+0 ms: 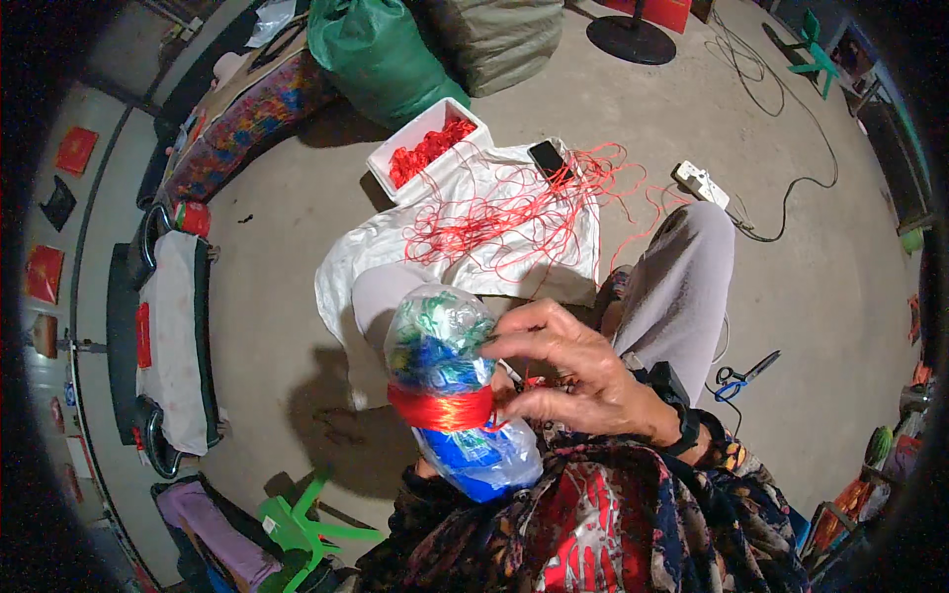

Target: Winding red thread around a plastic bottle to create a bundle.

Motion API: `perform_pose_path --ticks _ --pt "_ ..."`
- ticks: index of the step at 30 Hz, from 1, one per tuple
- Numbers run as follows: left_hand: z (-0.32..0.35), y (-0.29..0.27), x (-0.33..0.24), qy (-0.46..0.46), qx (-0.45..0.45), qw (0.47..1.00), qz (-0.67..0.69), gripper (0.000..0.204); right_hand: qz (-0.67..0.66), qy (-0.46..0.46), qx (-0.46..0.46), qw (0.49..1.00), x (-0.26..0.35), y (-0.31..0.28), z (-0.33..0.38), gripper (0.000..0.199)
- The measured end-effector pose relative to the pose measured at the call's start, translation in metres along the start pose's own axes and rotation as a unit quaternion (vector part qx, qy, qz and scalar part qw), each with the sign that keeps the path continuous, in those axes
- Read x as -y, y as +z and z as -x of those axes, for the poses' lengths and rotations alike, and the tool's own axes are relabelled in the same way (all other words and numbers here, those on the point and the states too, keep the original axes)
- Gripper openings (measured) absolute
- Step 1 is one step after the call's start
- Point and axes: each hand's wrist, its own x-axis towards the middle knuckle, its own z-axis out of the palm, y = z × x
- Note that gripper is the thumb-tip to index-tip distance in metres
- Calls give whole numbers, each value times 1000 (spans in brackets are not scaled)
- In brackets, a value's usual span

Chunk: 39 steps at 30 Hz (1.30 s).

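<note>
The clear plastic bundle [440, 366], wound with red string [450, 408], is near, just left of the right hand [593, 374], whose grip stands open, thumb and fingers apart. The left hand [426, 468] is mostly hidden behind it; I cannot tell its grip. Scissors [743, 378] lie to the right on the floor [811, 287]

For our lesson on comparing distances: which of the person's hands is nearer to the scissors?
Right. The right hand is beside the wrapped bundle, to the left of the scissors; the left hand, mostly hidden behind the bundle, is farther left from them.
</note>
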Motion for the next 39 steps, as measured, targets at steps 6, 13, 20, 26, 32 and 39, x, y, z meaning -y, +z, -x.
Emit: perform_pose_path --ticks 6,13,20,26,32,39 --pt "-7 3 -1 9 -3 1000 6 62 45 -25 -3 999 3 0 -4 53" --pt "-11 8 -3 21 1 1000 -2 61 102 -73 18 992 9 -6 -12 58" --pt "14 10 7 -14 16 999 -29 60 19 -62 43 997 6 -1 -5 64" --pt "15 11 -3 -11 16 999 -41 60 34 -88 40 995 11 6 -10 63" --pt "29 13 -5 -23 12 997 -75 59 130 -124 40 983 10 9 -9 59" --pt "41 20 -16 -37 24 990 -134 59 177 -174 10 969 13 3 -6 56"
